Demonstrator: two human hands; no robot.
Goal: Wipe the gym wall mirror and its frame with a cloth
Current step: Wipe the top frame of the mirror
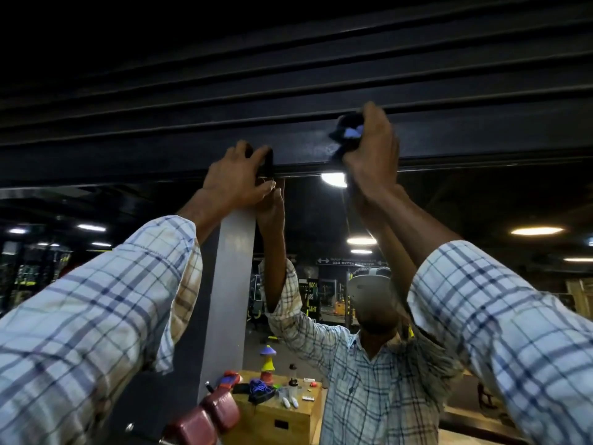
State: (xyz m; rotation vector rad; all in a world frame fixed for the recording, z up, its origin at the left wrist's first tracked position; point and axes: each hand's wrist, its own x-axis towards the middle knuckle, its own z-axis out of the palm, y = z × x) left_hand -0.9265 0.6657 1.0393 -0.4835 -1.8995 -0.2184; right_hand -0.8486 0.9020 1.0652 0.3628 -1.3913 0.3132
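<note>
On the frame (192,157), cloth (349,133) sits bunched inside the right grip (373,152).

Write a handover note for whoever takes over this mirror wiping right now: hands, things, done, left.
Right hand holds the dark cloth pressed against the top frame.
Left hand grips the frame's lower edge.
Mirror lies just below.
Done: cannot tell how much is wiped.
Left: likely the rest of the frame and the glass.
</note>
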